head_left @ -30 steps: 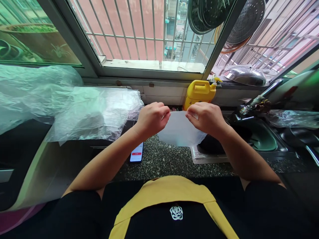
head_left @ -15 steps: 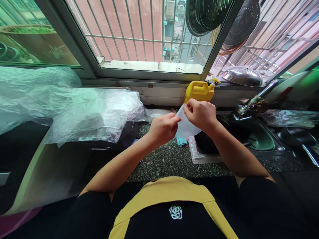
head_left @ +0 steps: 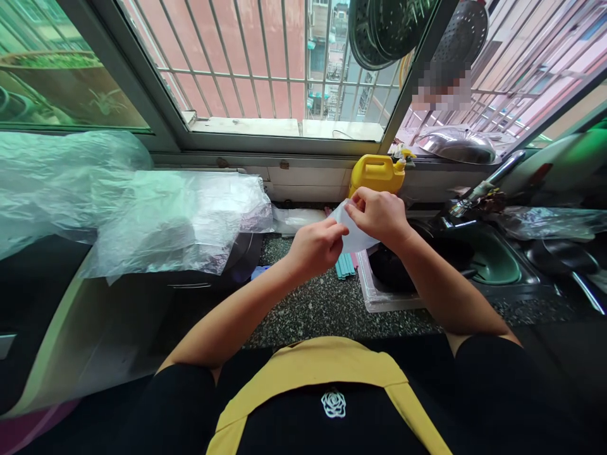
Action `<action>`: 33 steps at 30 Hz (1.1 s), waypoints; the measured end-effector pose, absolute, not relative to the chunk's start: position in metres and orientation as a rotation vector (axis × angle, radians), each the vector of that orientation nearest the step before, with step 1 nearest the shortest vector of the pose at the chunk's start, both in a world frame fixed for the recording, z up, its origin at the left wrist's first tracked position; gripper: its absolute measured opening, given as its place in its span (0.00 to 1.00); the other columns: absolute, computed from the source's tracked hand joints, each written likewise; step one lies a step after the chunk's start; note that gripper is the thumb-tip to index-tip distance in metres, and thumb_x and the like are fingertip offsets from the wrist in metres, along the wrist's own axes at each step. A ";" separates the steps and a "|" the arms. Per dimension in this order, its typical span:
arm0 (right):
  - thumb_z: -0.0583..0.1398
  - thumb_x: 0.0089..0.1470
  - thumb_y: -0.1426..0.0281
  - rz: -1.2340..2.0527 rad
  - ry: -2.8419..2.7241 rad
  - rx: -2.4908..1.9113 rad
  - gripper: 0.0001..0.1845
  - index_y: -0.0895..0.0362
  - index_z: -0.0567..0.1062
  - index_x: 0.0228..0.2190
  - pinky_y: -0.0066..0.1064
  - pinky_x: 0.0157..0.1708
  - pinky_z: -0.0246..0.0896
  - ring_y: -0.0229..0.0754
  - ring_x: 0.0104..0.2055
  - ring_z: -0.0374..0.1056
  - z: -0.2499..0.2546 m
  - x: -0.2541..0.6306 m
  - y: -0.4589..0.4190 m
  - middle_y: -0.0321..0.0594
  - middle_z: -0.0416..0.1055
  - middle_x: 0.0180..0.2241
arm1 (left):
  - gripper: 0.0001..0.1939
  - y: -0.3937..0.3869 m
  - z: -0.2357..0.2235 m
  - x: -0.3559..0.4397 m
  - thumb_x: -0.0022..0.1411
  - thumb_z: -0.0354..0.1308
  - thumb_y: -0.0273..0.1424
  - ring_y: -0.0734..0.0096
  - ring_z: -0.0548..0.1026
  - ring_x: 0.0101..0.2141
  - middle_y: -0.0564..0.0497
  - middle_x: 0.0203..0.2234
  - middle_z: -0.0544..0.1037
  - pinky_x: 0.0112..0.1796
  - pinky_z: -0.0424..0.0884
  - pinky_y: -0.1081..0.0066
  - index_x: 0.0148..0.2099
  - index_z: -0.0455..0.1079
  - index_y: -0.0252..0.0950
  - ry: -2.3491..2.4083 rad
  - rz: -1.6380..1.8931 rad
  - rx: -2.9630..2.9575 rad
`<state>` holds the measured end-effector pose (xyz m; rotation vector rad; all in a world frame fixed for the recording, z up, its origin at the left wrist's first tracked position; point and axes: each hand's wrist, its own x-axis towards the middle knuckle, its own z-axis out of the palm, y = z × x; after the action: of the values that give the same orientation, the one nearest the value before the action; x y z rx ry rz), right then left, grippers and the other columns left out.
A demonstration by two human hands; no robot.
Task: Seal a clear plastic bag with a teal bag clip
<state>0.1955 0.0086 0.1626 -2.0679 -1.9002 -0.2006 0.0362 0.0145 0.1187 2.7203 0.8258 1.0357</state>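
One speckled dark countertop [head_left: 303, 316] crosses the centre of the frame. Over its left part spreads crumpled clear plastic sheeting [head_left: 180, 221], its layers too tangled to count. One sink [head_left: 497, 262] sits at centre right, and just left of it one clear tray [head_left: 393, 305] carries a black item [head_left: 391, 272], partly hidden by the right forearm. One yellow jug [head_left: 374, 174] stands above the hands in the frame, near the window.

Two hands meet near the middle of the frame: the left hand [head_left: 315, 245] lower and to the left, the right hand [head_left: 379, 215] higher and to the right. Between them is one translucent white sheet [head_left: 359, 239]. The right thumb and fingertips are pinched together on its upper edge; the left ones are closed on its left side, close by. The rest hangs below the right fingertips, its lower right reaching toward the tray. Beneath it lie thin teal strips [head_left: 344, 268], several, the exact number unclear.
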 end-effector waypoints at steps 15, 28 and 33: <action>0.52 0.55 0.60 -0.272 -1.958 -1.953 0.18 0.56 0.76 0.25 0.30 0.25 0.42 0.38 0.24 0.63 0.156 0.197 0.011 0.39 0.72 0.21 | 0.13 0.019 0.118 0.035 0.57 0.46 0.23 0.75 0.69 0.24 0.49 0.25 0.74 0.26 0.66 0.73 0.36 0.73 0.33 0.775 1.083 2.608; 0.61 0.46 0.59 -0.066 -2.022 -1.949 0.16 0.56 0.76 0.35 0.31 0.30 0.56 0.43 0.32 0.69 0.138 0.232 -0.007 0.42 0.76 0.31 | 0.12 0.031 0.111 0.033 0.55 0.47 0.23 0.77 0.66 0.23 0.50 0.24 0.73 0.26 0.64 0.73 0.34 0.72 0.32 0.863 1.098 2.475; 0.59 0.48 0.60 0.299 -1.783 -1.708 0.13 0.57 0.75 0.31 0.34 0.33 0.63 0.42 0.31 0.69 0.101 0.275 -0.028 0.42 0.75 0.30 | 0.12 0.034 0.108 0.028 0.54 0.47 0.23 0.77 0.67 0.23 0.50 0.25 0.74 0.26 0.64 0.73 0.34 0.72 0.33 0.879 1.097 2.421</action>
<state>0.2750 -0.0277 0.1012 -1.7084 -1.7829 0.2994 0.0278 0.0342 0.1076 2.4214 0.8787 1.0971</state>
